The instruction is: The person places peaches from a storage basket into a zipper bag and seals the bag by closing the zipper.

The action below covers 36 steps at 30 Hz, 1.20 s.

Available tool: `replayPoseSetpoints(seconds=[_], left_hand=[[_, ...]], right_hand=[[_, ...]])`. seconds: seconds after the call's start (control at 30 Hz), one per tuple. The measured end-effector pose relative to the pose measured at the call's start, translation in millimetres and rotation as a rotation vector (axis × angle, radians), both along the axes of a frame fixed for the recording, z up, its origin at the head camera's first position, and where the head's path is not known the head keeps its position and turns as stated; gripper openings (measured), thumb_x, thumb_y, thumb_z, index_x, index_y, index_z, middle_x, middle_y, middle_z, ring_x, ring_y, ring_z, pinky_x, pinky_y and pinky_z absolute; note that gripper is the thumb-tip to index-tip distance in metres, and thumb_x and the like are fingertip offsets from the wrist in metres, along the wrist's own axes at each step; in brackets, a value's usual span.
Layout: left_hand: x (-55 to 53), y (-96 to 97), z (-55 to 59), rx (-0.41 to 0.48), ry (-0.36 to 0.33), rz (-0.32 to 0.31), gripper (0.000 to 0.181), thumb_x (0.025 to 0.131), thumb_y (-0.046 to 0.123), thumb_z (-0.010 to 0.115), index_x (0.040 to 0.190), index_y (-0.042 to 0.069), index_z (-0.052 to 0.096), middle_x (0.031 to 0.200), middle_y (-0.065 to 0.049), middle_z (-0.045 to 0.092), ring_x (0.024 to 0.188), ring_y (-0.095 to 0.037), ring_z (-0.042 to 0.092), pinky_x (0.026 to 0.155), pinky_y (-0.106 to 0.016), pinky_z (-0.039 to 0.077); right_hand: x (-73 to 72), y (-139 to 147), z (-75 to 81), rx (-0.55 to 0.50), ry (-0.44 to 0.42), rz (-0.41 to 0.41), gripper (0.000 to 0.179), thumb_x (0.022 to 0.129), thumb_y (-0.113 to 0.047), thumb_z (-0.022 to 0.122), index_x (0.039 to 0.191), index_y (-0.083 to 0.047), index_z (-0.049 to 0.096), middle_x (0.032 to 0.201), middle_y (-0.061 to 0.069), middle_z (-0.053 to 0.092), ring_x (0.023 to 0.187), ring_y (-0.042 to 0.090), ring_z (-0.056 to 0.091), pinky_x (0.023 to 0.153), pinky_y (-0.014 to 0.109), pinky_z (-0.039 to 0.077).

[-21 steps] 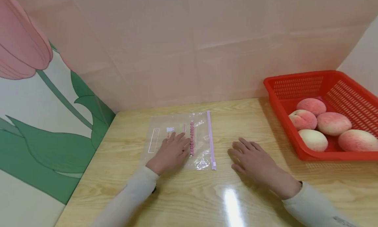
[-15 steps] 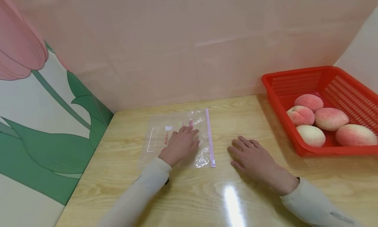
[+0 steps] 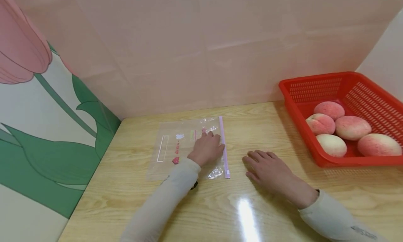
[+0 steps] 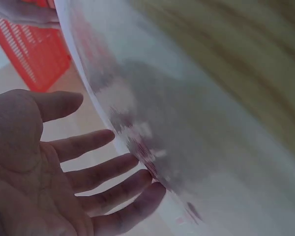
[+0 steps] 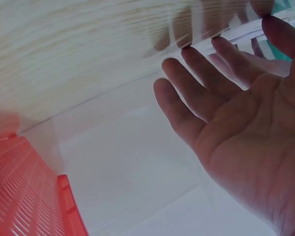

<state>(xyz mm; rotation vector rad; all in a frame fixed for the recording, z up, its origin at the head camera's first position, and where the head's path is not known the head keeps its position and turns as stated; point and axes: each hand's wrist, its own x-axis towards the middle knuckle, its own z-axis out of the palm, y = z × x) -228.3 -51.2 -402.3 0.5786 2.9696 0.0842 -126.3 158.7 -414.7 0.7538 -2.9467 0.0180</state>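
Note:
A clear zip bag (image 3: 165, 172) with a purple slider strip (image 3: 225, 161) along its right edge lies flat on the wooden table. My left hand (image 3: 206, 149) rests on its right part, close to the strip, fingers spread. In the left wrist view, the fingertips of the left hand (image 4: 83, 167) touch the bag's printed surface. To the right of the bag, my right hand (image 3: 267, 172) lies with its fingertips on the table, holding nothing. The right wrist view shows that hand (image 5: 236, 108) with its fingers extended and the palm bare.
A red plastic basket (image 3: 300, 138) stands at the right, with several pink and cream peaches (image 3: 352, 127) inside. A pink sheet (image 3: 176, 53) covers the wall behind the table (image 3: 132, 200). A tulip-patterned panel (image 3: 47, 158) borders the left side.
My left hand has slid to the right across the bag toward the purple strip, uncovering a strawberry print. The right hand has stayed almost still.

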Motion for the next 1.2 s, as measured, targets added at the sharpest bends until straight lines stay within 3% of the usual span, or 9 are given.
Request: replayPoseSetpoints(seconds=[0.13, 0.37, 0.6, 0.73, 0.87, 1.0, 1.2], left_hand=[[-1.3, 7.1, -1.4, -0.028, -0.032, 0.026, 0.046, 0.097, 0.049, 0.045, 0.128, 0.016, 0.057, 0.126, -0.008, 0.057, 0.120, -0.030, 0.052, 0.092, -0.046, 0.053], [0.4, 16.8, -4.7, -0.119, 0.022, 0.042, 0.057, 0.093, 0.055, 0.048, 0.132, 0.014, 0.053, 0.130, -0.010, 0.056, 0.115, -0.031, 0.056, 0.091, -0.044, 0.053], [4.0, 17.1, 1.4, -0.071, 0.014, 0.077, 0.044, 0.092, 0.043, 0.052, 0.122, 0.011, 0.059, 0.118, -0.009, 0.060, 0.107, -0.030, 0.057, 0.086, -0.044, 0.054], [7.1, 17.7, 3.6, -0.080, 0.001, 0.078, 0.047, 0.089, 0.040, 0.055, 0.127, 0.013, 0.056, 0.125, -0.010, 0.058, 0.112, -0.031, 0.056, 0.090, -0.044, 0.053], [9.9, 20.3, 2.0, -0.102, 0.005, 0.080, 0.052, 0.086, 0.041, 0.060, 0.130, 0.015, 0.053, 0.130, -0.011, 0.054, 0.113, -0.033, 0.056, 0.089, -0.042, 0.053], [11.8, 23.3, -1.5, -0.142, 0.030, 0.090, 0.050, 0.085, 0.042, 0.061, 0.127, 0.017, 0.055, 0.124, -0.009, 0.054, 0.111, -0.029, 0.055, 0.087, -0.040, 0.053], [10.6, 21.7, -0.6, -0.096, 0.011, 0.112, 0.044, 0.086, 0.034, 0.064, 0.123, 0.010, 0.054, 0.109, -0.007, 0.059, 0.088, -0.022, 0.060, 0.072, -0.034, 0.055]], right_hand=[[-0.9, -1, -0.2, -0.012, -0.012, -0.001, 0.046, 0.090, -0.037, 0.063, 0.128, -0.012, 0.057, 0.132, 0.012, 0.058, 0.120, 0.034, 0.055, 0.097, 0.056, 0.047], [0.2, -2, -1.5, -0.014, -0.022, -0.004, 0.045, 0.091, -0.036, 0.062, 0.128, -0.012, 0.056, 0.132, 0.012, 0.057, 0.120, 0.034, 0.055, 0.096, 0.055, 0.048], [-0.4, -2, 0.4, -0.001, -0.029, -0.007, 0.045, 0.091, -0.036, 0.061, 0.129, -0.012, 0.055, 0.132, 0.013, 0.057, 0.120, 0.034, 0.055, 0.097, 0.056, 0.047], [-0.2, -3, -1.0, -0.010, 0.003, 0.000, 0.043, 0.091, -0.035, 0.062, 0.128, -0.013, 0.055, 0.130, 0.012, 0.058, 0.119, 0.034, 0.055, 0.096, 0.054, 0.048], [-1.2, -6, -4.2, -0.045, 0.054, 0.056, 0.038, 0.091, -0.027, 0.063, 0.126, -0.016, 0.056, 0.125, 0.010, 0.059, 0.116, 0.031, 0.056, 0.092, 0.052, 0.051], [-2.5, -10, -7.5, -0.077, 0.098, 0.128, 0.034, 0.091, -0.022, 0.062, 0.124, -0.015, 0.057, 0.124, 0.011, 0.059, 0.116, 0.031, 0.057, 0.090, 0.049, 0.053], [-5.8, -17, -6.1, -0.114, 0.079, 0.157, 0.034, 0.093, -0.021, 0.059, 0.126, -0.015, 0.057, 0.130, 0.011, 0.058, 0.123, 0.031, 0.055, 0.094, 0.050, 0.051]])
